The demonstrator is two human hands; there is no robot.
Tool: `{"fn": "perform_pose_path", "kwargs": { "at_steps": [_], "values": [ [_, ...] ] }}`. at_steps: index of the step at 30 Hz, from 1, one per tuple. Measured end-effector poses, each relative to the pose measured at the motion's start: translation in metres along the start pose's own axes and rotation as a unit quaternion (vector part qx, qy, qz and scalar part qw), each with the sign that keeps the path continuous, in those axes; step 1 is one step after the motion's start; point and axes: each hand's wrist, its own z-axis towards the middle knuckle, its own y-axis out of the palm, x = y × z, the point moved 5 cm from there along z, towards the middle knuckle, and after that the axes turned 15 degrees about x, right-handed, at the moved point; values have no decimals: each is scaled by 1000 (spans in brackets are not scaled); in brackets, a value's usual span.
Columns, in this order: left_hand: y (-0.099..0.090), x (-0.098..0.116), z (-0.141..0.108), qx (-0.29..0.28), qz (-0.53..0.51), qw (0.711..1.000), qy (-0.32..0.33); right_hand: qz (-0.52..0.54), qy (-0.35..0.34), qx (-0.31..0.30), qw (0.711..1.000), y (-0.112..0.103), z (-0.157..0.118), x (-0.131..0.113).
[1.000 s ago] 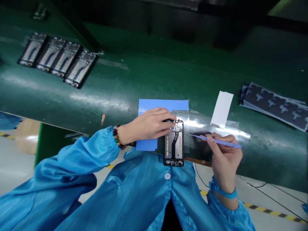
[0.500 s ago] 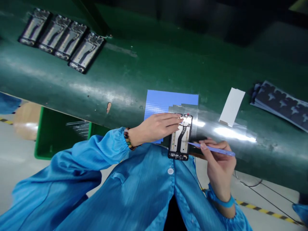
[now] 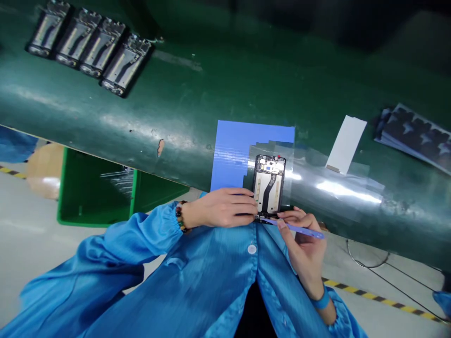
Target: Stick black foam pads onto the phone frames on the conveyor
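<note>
An opened phone [image 3: 269,190] lies near the bench edge in front of me, its circuit board and black ribbon cable exposed. My left hand [image 3: 225,207] lies with fingers stretched out, their tips touching the phone's lower left edge; the thumb is hidden. In a pen-like pinch, my right hand [image 3: 305,239] holds a slim purple pointed tool [image 3: 305,231]. The tool's tip is at the phone's bottom end, close to my left fingertips. Whether the tip touches a part there I cannot tell. Under and beside the phone are a blue sheet [image 3: 229,159] and clear film.
Several opened phones [image 3: 121,65] lie in a row at the upper left of the green bench [image 3: 190,108]. To the right are a white strip [image 3: 347,143] and a stack of dark printed sheets [image 3: 416,136]. A green bin [image 3: 95,188] stands below the bench's left edge.
My left hand has moved down from the phone's upper part to its lower left edge. My right hand has brought the purple tool down and left to the phone's bottom end.
</note>
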Motion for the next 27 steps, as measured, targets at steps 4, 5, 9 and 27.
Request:
{"fn": "perform_pose_path", "kwargs": {
  "at_steps": [4, 5, 9, 27],
  "values": [
    [0, 1, 0, 9, 16, 1000, 8, -3, -8, -3, 1000, 0, -1, 0],
    [0, 2, 0, 9, 18, 1000, 9, -5, -10, -4, 1000, 0, -1, 0],
    [-1, 4, 2, 8, 24, 1000, 19, -8, -9, -6, 1000, 1, -3, -1],
    [-9, -25, -5, -83, 85, 984, -131, 22, -115, 314, 942, -88, 129, 8]
  ]
}}
